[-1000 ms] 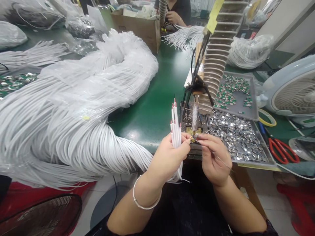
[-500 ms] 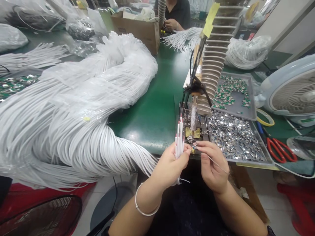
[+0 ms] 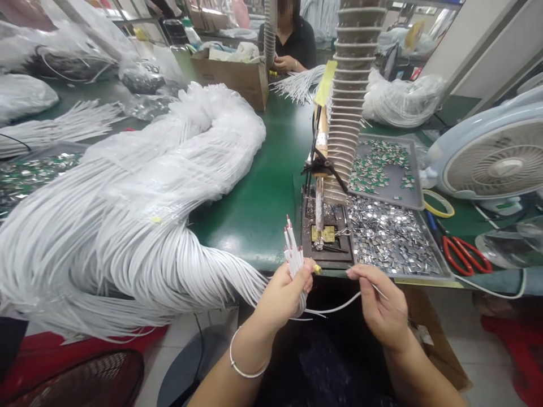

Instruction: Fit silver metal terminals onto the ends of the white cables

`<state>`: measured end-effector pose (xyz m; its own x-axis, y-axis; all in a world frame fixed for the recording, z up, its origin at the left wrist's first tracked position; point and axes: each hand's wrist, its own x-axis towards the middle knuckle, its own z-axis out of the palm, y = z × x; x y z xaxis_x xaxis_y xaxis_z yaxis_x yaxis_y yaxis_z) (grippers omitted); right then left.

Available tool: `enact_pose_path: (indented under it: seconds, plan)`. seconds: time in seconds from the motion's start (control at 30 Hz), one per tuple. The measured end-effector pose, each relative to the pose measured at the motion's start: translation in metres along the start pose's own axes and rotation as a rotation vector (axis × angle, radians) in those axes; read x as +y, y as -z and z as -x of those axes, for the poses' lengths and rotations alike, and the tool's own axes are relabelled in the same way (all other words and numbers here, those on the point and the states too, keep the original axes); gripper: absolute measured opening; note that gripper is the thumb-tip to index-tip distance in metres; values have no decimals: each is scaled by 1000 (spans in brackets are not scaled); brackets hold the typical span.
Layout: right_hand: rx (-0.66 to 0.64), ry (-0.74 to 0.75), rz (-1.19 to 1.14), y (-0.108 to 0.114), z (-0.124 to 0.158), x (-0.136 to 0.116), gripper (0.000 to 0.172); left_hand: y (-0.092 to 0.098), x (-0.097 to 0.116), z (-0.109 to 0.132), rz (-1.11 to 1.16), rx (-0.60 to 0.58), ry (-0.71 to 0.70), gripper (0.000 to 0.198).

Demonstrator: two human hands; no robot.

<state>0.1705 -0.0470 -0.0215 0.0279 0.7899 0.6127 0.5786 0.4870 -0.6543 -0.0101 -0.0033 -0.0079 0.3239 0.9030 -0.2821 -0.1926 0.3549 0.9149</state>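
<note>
At the edge of the green desk [image 3: 254, 226], the left-hand grip [image 3: 284, 297] is closed around an upright bundle of white sheathed cables [image 3: 293, 257]; the right-hand grip [image 3: 382, 302] pinches a single white cable [image 3: 335, 310], just before a grey tray of silver metal clips [image 3: 390, 240].

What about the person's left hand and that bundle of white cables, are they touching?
Touching. The head view shows the left hand curled around the bundle of white cables, gripping it with the fingers, while the red-marked cable ends stick up above them.
</note>
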Motion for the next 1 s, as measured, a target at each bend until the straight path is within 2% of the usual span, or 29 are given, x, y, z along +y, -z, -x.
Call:
enact_pose_path:
  seconds: [0.1,0.17,0.37,0.57,0.63,1.0]
  plan:
    - [62,-65,103,12,-2,6,26,0,-1,-1,119,-27,-7,32]
    - [55,-98,204,19,-9,12,20,0,-2,-1,188,-25,-21,32]
    - [-69,-126,469,29,-46,41,17,-6,2,-7,381,80,-33,32]
    - [-251,-232,653,23,-76,67,22,-9,5,-13,459,154,-40,30]
    - [-289,-269,689,20,-78,71,21,-9,5,-15,471,155,-31,31]
    - [-315,-320,770,14,-72,68,21,-4,1,-20,464,120,9,36]
